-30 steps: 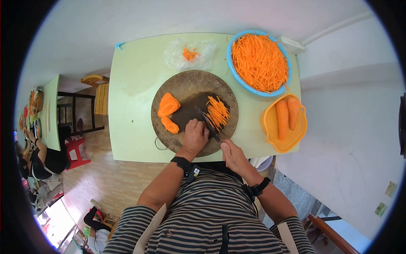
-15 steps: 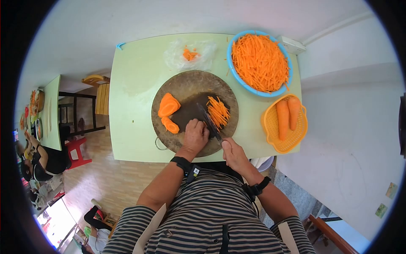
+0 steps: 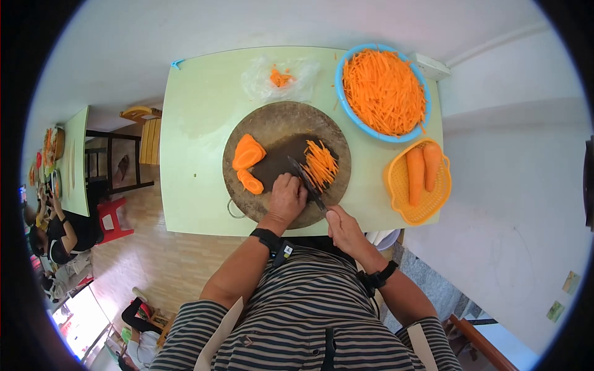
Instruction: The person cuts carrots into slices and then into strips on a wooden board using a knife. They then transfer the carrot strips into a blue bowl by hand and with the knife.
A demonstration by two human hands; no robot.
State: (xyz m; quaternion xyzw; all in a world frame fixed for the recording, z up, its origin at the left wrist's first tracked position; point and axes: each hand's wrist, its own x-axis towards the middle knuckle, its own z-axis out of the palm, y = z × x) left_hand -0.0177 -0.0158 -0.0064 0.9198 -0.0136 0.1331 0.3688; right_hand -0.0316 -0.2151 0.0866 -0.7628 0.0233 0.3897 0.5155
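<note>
- Nearest the camera is the person's striped shirt point(image 3: 309, 321), with a dark band on each wrist.
- The right hand point(image 3: 344, 230) sits at the near edge of the round cutting board point(image 3: 272, 123), its grip clenched around the handle of the knife point(image 3: 306, 182).
- The knife blade runs up and to the left across the board, between the left hand and the pile of carrot strips point(image 3: 322, 164).
- The left hand point(image 3: 286, 196) rests on the board just left of the blade, fingers curled and pressing down; whatever lies under them is hidden, so I cannot tell what the grip holds.
- The carrot strips lie just to the right of the blade, on the darker middle of the board.
- Two stacks of carrot slices point(image 3: 247, 162) lie on the left part of the board, apart from the left hand.
- The board rests on a pale green bench point(image 3: 192, 154).
- To the right on the bench, an orange basket point(image 3: 396, 185) holds two whole carrots point(image 3: 422, 170).
- Farther back, a blue bowl point(image 3: 341, 93) is heaped with shredded carrot.
- At the far edge, a clear plastic bag point(image 3: 257, 83) carries a few carrot scraps.
- Off to the far left, another person point(image 3: 59, 232) sits by a second bench.
</note>
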